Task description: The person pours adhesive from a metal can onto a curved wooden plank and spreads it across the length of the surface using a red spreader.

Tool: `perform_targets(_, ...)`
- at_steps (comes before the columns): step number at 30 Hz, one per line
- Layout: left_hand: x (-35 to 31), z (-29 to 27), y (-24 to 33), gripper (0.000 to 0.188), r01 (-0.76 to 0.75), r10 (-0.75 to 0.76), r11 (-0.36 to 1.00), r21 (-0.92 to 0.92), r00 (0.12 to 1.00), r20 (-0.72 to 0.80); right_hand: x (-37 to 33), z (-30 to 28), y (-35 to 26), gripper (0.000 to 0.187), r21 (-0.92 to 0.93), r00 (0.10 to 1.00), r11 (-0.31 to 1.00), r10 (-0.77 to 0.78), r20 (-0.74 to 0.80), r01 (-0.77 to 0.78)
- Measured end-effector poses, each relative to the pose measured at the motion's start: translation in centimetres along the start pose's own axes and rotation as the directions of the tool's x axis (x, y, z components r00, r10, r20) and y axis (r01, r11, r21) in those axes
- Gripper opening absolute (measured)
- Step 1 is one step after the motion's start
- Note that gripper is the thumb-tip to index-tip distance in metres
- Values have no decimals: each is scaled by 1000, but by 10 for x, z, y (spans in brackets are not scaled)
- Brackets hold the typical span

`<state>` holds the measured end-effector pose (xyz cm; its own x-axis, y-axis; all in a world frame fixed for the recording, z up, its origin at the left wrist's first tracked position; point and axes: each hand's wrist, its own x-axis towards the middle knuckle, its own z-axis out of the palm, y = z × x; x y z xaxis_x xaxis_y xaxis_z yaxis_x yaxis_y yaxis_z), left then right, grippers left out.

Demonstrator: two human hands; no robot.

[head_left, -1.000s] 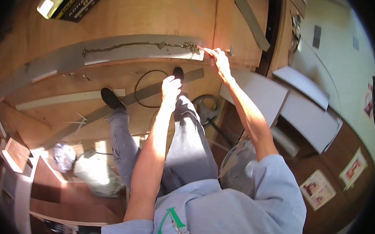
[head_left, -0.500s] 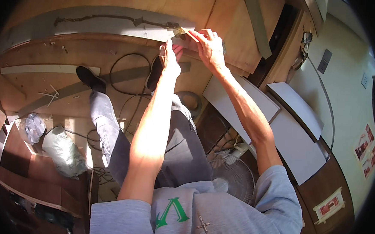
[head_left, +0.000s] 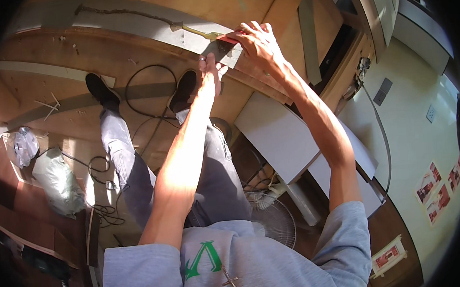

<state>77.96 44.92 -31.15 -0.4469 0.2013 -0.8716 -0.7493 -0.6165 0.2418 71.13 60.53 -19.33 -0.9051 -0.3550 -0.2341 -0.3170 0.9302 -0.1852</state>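
A black cable (head_left: 148, 90) loops on the floor (head_left: 58, 96) by our shoes. Our right hand (head_left: 258, 42) grips a red-handled scraper (head_left: 224, 43) against the grey board (head_left: 144, 27); our left hand (head_left: 210, 73) presses its blade flat.

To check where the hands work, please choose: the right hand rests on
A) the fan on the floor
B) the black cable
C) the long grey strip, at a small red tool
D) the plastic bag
C: the right hand lies on the grey strip and grips a red tool, far from the fan.

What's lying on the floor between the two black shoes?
In the head view, a black cable loops across the wooden floor between the left shoe and right shoe.
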Motion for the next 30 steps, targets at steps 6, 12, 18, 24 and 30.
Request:
perform_targets(6, -18, 21, -1, 19, 16, -1, 994, -105, 990, 140, -5, -21, 34, 32, 22, 955, 996, -89, 281, 86)
perform_targets(12, -15, 3, -10, 27, 9, -1, 997, -76, 994, 108, -13, -38, 35, 25, -18, 900, 987, -139, 413, 160)
perform_targets(18, -17, -8, -18, 36, -14, 27, 997, -72, 984, 176, -28, -79, 50, 30, 88, 960, 995, 17, 278, -43)
perform_targets(24, -28, 10, 2, 42, 16, -28, 998, 63, 979, 202, -58, -45, 36, 50, 2, 992, 999, -34, 120, 34)
perform_targets(30, -37, 10, -2, 61, 61, -61, 998, 1, 996, 62, -81, -63, 56, 44, -87, 992, 995, -28, 120, 39)
